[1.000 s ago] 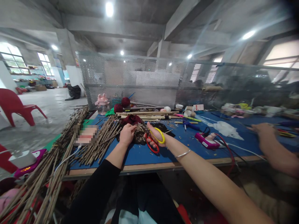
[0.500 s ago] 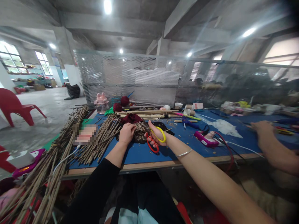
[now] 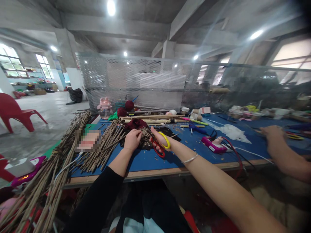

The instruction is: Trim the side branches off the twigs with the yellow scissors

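Note:
My right hand (image 3: 159,140) grips scissors (image 3: 166,141) with one yellow and one red handle loop; their blades point away from me toward a heap of short cut twig pieces (image 3: 145,135). My left hand (image 3: 132,139) is closed at the left side of that heap, fingertips pinched on something too small to make out. Under the heap lies a black cloth (image 3: 167,132), with a dark red cloth (image 3: 136,123) behind. Left of my left hand, long thin sticks (image 3: 102,150) lie in a loose pile on the blue table (image 3: 136,165).
A purple power strip (image 3: 213,144) with cables sits to the right, near a clear plastic bag (image 3: 234,133). Another person's hand (image 3: 273,132) is at the far right. Bundled branches (image 3: 58,161) hang over the left edge. A perforated metal screen (image 3: 133,77) stands behind.
The scissors' handle loops have come closer together as my right hand closed. My left hand has shifted very slightly; it stays beside the twig heap.

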Demonstrator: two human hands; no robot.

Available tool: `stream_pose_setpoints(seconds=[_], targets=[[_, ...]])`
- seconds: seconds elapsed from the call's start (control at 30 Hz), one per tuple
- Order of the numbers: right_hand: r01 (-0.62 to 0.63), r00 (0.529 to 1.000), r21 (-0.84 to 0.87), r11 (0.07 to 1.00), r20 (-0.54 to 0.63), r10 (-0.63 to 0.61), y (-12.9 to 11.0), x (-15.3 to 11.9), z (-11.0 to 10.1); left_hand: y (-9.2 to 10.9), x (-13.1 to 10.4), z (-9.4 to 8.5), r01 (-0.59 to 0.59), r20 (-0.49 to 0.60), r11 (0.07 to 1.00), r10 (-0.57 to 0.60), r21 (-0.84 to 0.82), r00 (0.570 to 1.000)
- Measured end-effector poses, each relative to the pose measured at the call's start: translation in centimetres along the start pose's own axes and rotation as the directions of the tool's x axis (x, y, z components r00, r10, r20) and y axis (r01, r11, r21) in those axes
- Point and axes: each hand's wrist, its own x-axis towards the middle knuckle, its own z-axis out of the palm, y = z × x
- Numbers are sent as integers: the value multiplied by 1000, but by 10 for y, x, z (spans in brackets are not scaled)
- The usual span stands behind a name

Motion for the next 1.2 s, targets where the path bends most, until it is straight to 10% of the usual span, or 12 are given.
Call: stream_pose_setpoints(seconds=[0.2, 0.53, 0.97, 1.2], targets=[[180, 865, -561, 808, -301, -402, 12, 0, 12, 4, -1, 1, 56, 52, 971, -45, -231, 998], [186, 724, -715, 674, -364, -586, 26, 21, 19, 6, 0, 8, 481, 327, 657, -353, -580, 877], [289, 846, -742, 605, -99, -525, 8, 45, -28, 20, 34, 23, 733, 566, 380, -469, -564, 678], [459, 776, -700, 547, 16, -630, 14, 58, -33, 17, 23, 28, 697, 509, 392, -485, -601, 711]])
